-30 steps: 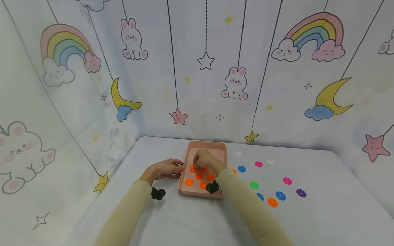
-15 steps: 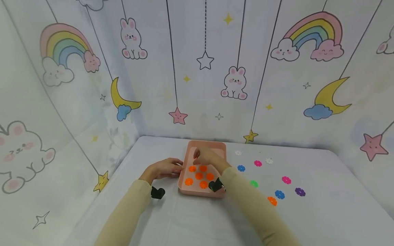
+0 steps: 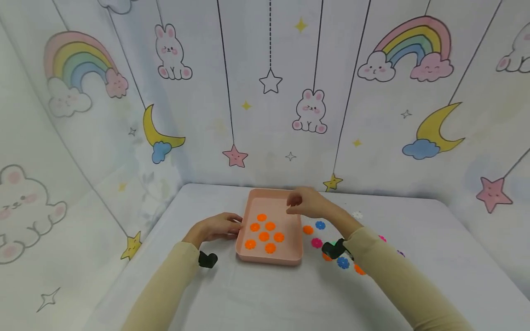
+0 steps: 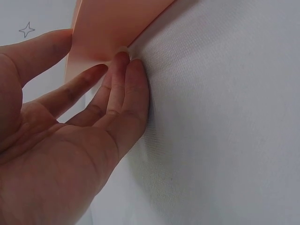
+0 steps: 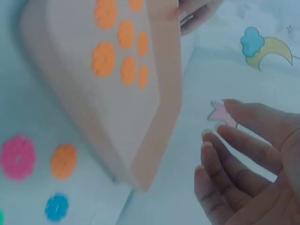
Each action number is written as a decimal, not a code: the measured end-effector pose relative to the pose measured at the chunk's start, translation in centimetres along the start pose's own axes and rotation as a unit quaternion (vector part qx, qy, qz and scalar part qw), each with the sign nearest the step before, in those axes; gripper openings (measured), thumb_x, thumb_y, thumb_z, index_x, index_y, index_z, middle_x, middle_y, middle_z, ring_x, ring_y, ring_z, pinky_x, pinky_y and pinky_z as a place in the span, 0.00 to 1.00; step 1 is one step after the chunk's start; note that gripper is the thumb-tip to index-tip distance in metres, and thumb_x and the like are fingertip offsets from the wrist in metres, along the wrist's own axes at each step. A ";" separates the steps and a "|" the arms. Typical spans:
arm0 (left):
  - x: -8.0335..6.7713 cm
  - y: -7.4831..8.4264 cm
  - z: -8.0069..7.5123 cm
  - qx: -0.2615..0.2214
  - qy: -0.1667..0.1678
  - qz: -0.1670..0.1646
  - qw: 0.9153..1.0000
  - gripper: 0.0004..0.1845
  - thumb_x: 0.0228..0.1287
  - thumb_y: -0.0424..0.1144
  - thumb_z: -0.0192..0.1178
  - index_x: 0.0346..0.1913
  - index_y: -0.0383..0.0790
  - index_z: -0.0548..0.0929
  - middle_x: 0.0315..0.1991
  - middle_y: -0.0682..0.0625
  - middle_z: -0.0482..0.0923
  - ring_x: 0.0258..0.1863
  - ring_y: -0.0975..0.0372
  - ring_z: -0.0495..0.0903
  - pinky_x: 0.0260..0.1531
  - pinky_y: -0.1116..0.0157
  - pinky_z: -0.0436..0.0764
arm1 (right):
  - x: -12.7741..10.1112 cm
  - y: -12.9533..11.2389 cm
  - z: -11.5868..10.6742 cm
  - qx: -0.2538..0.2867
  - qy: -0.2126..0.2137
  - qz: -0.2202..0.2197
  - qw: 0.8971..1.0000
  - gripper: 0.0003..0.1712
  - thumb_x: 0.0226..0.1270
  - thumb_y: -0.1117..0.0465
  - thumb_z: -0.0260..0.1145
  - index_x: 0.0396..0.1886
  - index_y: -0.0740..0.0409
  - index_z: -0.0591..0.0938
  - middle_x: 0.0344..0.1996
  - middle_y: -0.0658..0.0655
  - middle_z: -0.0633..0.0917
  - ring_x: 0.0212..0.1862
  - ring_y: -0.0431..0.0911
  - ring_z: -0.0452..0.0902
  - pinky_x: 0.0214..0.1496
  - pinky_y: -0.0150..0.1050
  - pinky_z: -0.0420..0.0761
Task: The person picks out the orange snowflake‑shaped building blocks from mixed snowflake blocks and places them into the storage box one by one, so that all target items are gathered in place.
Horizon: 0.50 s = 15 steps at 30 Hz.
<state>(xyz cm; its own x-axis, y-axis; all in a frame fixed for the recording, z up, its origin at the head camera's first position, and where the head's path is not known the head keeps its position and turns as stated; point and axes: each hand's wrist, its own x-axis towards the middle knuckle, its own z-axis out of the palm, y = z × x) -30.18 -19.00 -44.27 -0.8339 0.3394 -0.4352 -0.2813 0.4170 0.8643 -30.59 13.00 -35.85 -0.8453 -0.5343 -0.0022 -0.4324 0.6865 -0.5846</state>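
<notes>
A shallow pink tray (image 3: 277,207) lies on the white table, with several orange notched plastic discs (image 3: 264,236) spread flat in its nearer and left part. My left hand (image 3: 219,226) is at the tray's left side. In the left wrist view, that hand (image 4: 61,140) touches the tray's outer wall (image 4: 117,28) with thumb and fingertips, the fingers loosely bent. My right hand (image 3: 310,202) is in the air over the tray's right rim. The right wrist view shows this hand (image 5: 248,173) with thumb and fingers apart and nothing between them.
Right of the tray lie loose discs: an orange disc (image 3: 308,230), a blue disc (image 3: 320,225), a pink disc (image 3: 316,242), a white disc (image 3: 357,214) and several others, some partly hidden by the right forearm. A patterned cloth backdrop (image 3: 198,115) stands behind.
My right hand has let go of an orange disc in the tray, risen and moved right to the tray's right rim. The left hand has stayed at the tray's side.
</notes>
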 end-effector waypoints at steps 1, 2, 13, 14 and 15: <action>0.0 0.0 0.0 0.001 0.000 0.000 1.000 0.26 0.76 0.38 0.58 0.71 0.31 0.70 0.63 0.38 0.75 0.55 0.53 0.81 0.61 0.53 0.80 | -0.6 0.4 -0.4 -0.007 0.002 -0.008 1.000 0.12 0.67 0.58 0.73 0.44 0.61 0.85 0.37 0.52 0.85 0.40 0.46 0.79 0.43 0.39 0.83; 0.0 0.0 0.0 0.003 -0.001 0.001 1.000 0.26 0.77 0.38 0.58 0.71 0.31 0.69 0.63 0.37 0.75 0.55 0.53 0.81 0.61 0.53 0.80 | -1.2 0.9 -0.8 -0.014 0.005 -0.017 1.000 0.12 0.67 0.58 0.73 0.45 0.61 0.85 0.38 0.52 0.85 0.41 0.46 0.79 0.43 0.39 0.83; -0.2 0.1 0.1 0.007 -0.004 -0.001 1.000 0.27 0.77 0.38 0.58 0.71 0.30 0.69 0.64 0.37 0.74 0.56 0.52 0.80 0.63 0.52 0.79 | -7.5 6.3 -2.5 -0.035 0.005 -0.011 0.999 0.14 0.67 0.59 0.73 0.48 0.60 0.85 0.38 0.50 0.85 0.42 0.46 0.79 0.42 0.36 0.82; -0.1 0.1 0.1 0.008 -0.006 0.000 1.000 0.26 0.77 0.38 0.58 0.71 0.30 0.69 0.64 0.37 0.74 0.56 0.52 0.80 0.63 0.52 0.78 | -7.9 6.7 -2.3 -0.037 0.002 -0.009 0.999 0.14 0.67 0.59 0.73 0.47 0.60 0.85 0.38 0.50 0.84 0.42 0.45 0.79 0.42 0.36 0.82; -0.1 0.1 0.1 0.009 -0.008 0.001 1.000 0.26 0.77 0.38 0.58 0.71 0.30 0.68 0.64 0.37 0.74 0.55 0.53 0.80 0.63 0.52 0.78 | -8.3 7.0 -2.1 -0.036 0.001 -0.006 0.999 0.13 0.67 0.59 0.73 0.47 0.61 0.85 0.37 0.50 0.84 0.42 0.45 0.79 0.42 0.35 0.82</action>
<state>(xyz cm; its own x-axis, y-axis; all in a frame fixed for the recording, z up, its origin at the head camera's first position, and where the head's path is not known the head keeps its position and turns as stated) -30.05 -18.96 -44.19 -0.8270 0.3536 -0.4371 -0.2707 0.4309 0.8608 -27.26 23.31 -38.25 -0.8406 -0.5416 0.0058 -0.4636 0.7139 -0.5247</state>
